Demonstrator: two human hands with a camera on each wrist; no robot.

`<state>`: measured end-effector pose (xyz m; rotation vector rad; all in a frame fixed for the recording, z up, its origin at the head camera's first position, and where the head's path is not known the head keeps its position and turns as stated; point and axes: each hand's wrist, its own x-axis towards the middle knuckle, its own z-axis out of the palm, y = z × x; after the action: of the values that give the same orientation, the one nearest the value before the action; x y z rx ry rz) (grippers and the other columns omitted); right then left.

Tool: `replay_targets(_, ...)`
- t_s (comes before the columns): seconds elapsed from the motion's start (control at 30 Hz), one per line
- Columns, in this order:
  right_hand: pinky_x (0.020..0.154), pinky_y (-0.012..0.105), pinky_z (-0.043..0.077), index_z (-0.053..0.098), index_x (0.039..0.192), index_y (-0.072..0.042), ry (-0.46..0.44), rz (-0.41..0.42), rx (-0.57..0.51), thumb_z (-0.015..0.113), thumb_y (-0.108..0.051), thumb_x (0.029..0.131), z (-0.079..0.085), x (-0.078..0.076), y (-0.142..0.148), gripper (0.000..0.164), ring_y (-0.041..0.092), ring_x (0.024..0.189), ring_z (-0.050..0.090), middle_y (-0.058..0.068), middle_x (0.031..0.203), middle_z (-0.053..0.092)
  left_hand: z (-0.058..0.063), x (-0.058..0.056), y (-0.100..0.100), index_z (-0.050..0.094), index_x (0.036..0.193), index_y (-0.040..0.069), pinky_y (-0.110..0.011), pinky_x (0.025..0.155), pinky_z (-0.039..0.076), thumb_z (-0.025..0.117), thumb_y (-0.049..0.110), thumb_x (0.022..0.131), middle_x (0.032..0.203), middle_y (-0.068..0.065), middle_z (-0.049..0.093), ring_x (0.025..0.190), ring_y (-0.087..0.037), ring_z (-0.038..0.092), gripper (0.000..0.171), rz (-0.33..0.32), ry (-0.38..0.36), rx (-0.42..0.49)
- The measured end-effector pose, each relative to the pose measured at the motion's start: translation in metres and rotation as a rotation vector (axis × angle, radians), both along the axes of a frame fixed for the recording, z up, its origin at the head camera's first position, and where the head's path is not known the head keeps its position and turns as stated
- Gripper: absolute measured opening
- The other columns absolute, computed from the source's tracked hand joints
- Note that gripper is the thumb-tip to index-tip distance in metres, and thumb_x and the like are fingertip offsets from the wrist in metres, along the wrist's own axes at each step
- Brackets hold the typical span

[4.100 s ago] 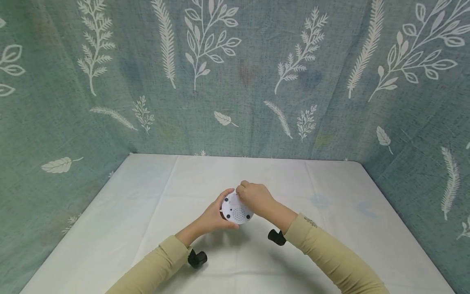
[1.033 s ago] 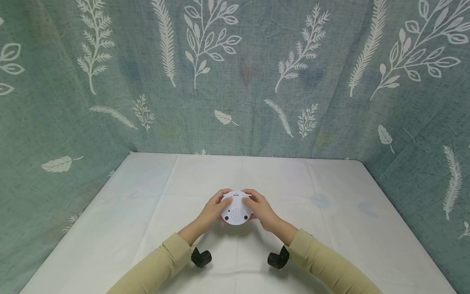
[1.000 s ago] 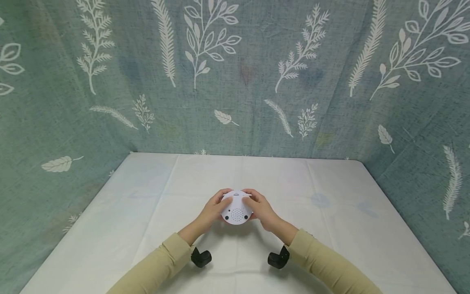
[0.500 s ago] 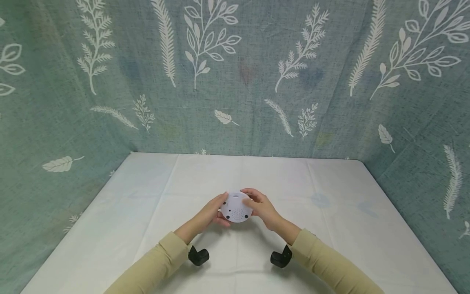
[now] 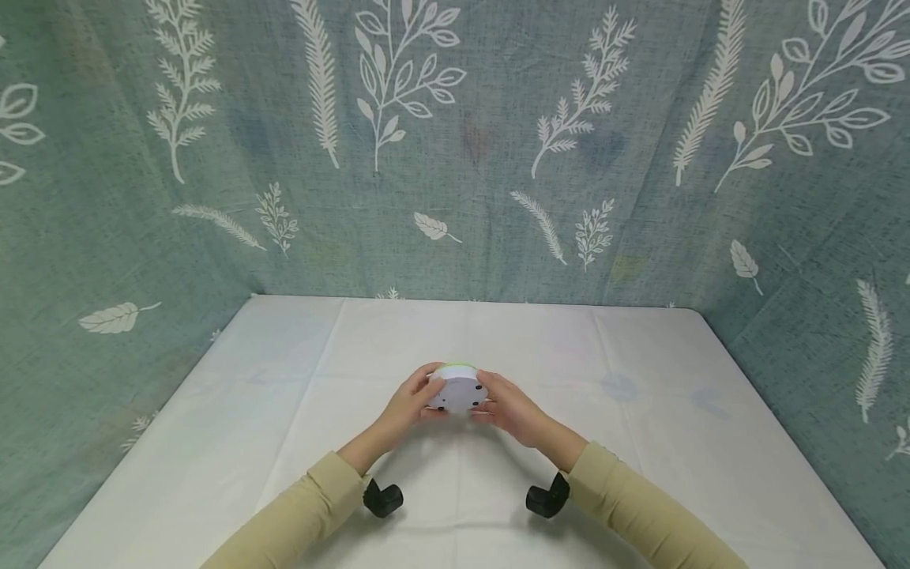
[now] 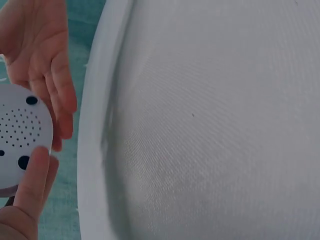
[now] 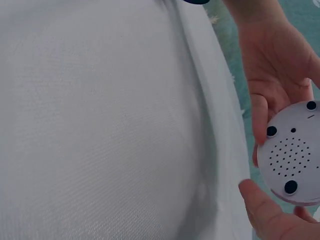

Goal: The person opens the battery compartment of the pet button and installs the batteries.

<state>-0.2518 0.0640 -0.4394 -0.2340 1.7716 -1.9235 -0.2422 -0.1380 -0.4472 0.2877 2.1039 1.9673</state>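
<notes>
Both hands hold a round white device (image 5: 458,393) above the middle of the table. Its flat underside, with black feet and a patch of small holes, faces the head camera at a slant. A thin green edge shows along its far side. My left hand (image 5: 404,405) grips the left side, thumb on the underside. On the right side, my right hand (image 5: 513,409) has its thumb and fingers round the rim. The holes of the device (image 6: 22,127) show well in the left wrist view. In the right wrist view, the device (image 7: 295,155) lies between both hands. Its top face is hidden.
A white cloth covers the table (image 5: 455,490). Green leaf-patterned fabric (image 5: 455,158) hangs behind it and along both sides. A black camera mount (image 5: 384,500) sits at the left wrist, and another black mount (image 5: 547,498) at the right.
Earlier, the right hand was curled at the device's upper right edge. It has since moved down to the right side. The device has tilted, its underside now foreshortened and the green edge showing.
</notes>
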Motion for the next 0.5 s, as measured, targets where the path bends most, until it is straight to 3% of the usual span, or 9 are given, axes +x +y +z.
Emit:
replay_targets(0.1, 0.094, 0.040, 0.042, 0.025, 0.138, 0.000, -0.042, 0.047, -0.007, 0.043, -0.045, 0.094, -0.0011, -0.0014, 0.0017, 0.065, 0.033, 0.115, 0.050, 0.024, 0.134, 0.042, 0.0005, 0.0007, -0.0007, 0.038, 0.136, 0.010, -0.039, 0.087, 0.047, 0.052, 0.022, 0.093, 0.132, -0.019, 0.041, 0.107, -0.026, 0.052, 0.047, 0.008, 0.063, -0.015)
replay_targets(0.23, 0.096, 0.040, 0.040, 0.025, 0.138, 0.003, -0.034, 0.081, -0.018, 0.046, -0.038, 0.094, -0.0029, -0.0020, 0.0035, 0.064, 0.033, 0.117, 0.048, 0.023, 0.131, 0.044, 0.0002, 0.0013, -0.0023, 0.039, 0.137, 0.015, -0.034, 0.087, 0.045, 0.061, 0.021, 0.088, 0.135, -0.015, 0.040, 0.105, -0.024, 0.054, 0.054, -0.020, 0.132, -0.095)
replay_targets(0.33, 0.097, 0.039, 0.039, 0.023, 0.140, 0.003, -0.005, 0.072, 0.022, 0.051, -0.034, 0.092, -0.0046, -0.0025, 0.0040, 0.067, 0.029, 0.115, 0.049, 0.020, 0.130, 0.044, -0.0009, 0.0007, -0.0036, 0.039, 0.137, 0.016, -0.034, 0.088, 0.044, 0.066, 0.022, 0.084, 0.138, -0.014, 0.039, 0.110, -0.025, 0.052, 0.060, -0.063, 0.180, -0.147)
replay_targets(0.5, 0.101, 0.043, 0.034, 0.023, 0.142, 0.000, 0.077, 0.051, 0.139, 0.061, -0.028, 0.087, -0.0070, -0.0025, 0.0046, 0.072, 0.029, 0.124, 0.040, 0.018, 0.140, 0.035, -0.0032, -0.0002, -0.0047, 0.034, 0.139, 0.009, -0.043, 0.098, 0.037, 0.072, 0.016, 0.078, 0.144, -0.018, 0.032, 0.125, -0.034, 0.041, 0.072, -0.122, 0.246, -0.209)
